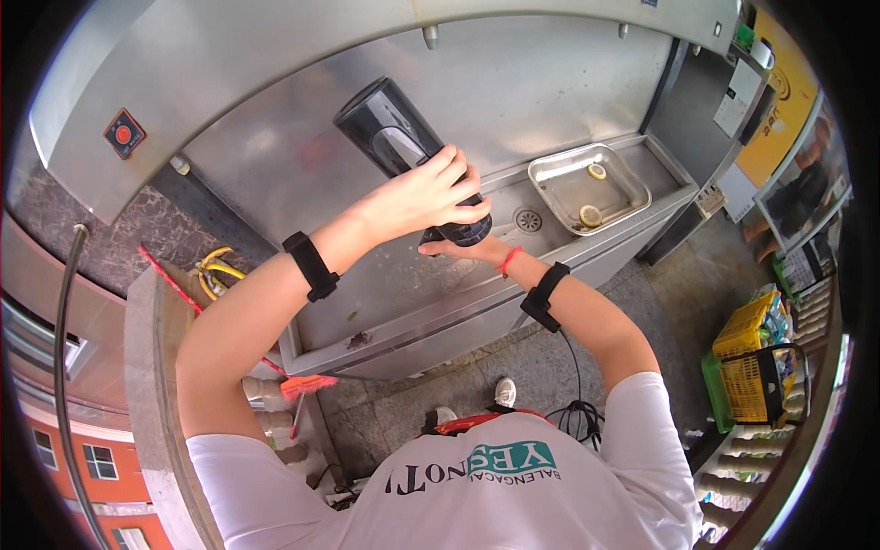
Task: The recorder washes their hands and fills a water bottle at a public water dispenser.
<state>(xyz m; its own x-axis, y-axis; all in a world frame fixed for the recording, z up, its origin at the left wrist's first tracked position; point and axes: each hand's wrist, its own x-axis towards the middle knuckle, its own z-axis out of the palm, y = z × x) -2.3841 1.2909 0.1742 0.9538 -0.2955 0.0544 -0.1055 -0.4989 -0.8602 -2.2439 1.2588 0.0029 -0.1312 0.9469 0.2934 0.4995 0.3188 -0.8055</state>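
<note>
A dark, glossy, translucent bottle with a ribbed black cap is held tilted above the steel sink trough. Its wide base points up and left, and the cap end is lower, toward me. My left hand is closed around the lower part of the bottle. At the cap end my right hand holds on from below; most of its fingers are hidden behind the cap. To the right, a shallow metal tray in the trough holds a lemon slice and another lemon slice.
A round drain lies beside the tray. Under the steel hood, nozzles point down. A red button is at left. Yellow hose and a red brush sit near my left arm. A yellow basket stands at right.
</note>
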